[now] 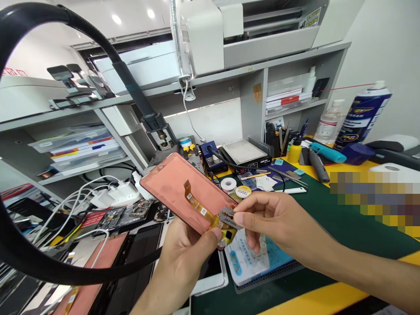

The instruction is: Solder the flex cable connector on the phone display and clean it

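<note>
A phone screen panel [179,175] with a copper-pink back is held up, tilted, in my left hand [183,253]. My left thumb presses on its lower end, beside a yellow-brown flex cable [196,207] that runs along the back. Between the thumb and fingers of my right hand [272,218] is a thin grey razor blade [228,216] with printed lettering. The blade lies against the flex cable near the panel's lower edge; whether its edge is under the cable I cannot tell. Below the hands lie a white-framed tablet [213,280] and a blue-and-white booklet [249,258].
A black flexible arm [131,83] loops across the left side. White chargers and cables [121,192] crowd the left, with more screens below. Behind are a solder roll [228,184], a heating plate [244,153] and tweezers. At right stand a spray can [362,113] and a clear bottle [330,120].
</note>
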{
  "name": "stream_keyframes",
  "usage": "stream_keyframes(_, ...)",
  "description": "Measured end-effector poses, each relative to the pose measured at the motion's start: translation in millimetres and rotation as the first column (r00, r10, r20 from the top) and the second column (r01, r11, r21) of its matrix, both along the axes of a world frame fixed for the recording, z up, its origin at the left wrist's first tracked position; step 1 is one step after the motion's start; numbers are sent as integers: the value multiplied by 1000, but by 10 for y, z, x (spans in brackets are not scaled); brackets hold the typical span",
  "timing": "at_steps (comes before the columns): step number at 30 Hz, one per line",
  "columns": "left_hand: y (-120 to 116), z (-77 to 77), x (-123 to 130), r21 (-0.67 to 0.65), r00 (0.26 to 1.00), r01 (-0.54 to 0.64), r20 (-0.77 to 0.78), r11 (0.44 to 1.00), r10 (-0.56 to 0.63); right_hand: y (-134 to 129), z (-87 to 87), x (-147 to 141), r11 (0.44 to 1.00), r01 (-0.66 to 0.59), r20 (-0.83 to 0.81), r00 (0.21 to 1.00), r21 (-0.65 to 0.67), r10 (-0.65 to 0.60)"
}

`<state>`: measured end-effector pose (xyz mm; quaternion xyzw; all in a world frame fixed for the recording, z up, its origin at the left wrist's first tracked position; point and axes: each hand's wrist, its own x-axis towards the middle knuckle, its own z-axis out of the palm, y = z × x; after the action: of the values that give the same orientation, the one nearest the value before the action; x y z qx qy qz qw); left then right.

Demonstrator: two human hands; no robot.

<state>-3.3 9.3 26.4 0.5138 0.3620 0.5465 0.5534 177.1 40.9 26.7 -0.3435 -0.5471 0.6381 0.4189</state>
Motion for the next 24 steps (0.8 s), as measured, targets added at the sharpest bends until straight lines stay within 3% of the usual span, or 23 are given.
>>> stream_keyframes(15, 8, -15, 2, 8, 1000, -16, 3, 1000, 16, 3, -18, -3, 1000, 8, 56, 998, 18, -9)
stream_keyframes(24, 19, -45, -64, 30, 994, 99, -50, 995, -98, 23, -35, -5, 1000, -2, 62, 998, 4, 2)
